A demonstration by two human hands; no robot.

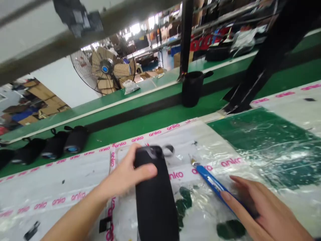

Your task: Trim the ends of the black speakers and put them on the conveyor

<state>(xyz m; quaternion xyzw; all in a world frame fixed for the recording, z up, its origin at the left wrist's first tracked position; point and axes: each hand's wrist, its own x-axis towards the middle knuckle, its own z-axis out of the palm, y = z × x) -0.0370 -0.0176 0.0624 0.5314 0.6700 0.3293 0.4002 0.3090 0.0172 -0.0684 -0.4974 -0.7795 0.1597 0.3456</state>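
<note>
My left hand [135, 169] is wrapped round the upper part of a black cylindrical speaker [156, 201], its thumb across the front. A small loop strap [168, 150] sticks out from the speaker's top end, blurred. The lower end runs out of the picture. In my right hand [260, 204] is a slim blue-handled tool [212, 180] with a narrow metal tip, which points away to the upper left, close above the table covering. My thumb lies along the handle, and the rear of the tool is partly hidden by the hand.
Several black speakers [76, 139] lie in a row at the left on the green bench. Another speaker [192, 88] stands upright by a dark post [187, 40]. Printed plastic film [82, 170] covers the work surface, with small black scraps. A fan [105, 68] stands beyond.
</note>
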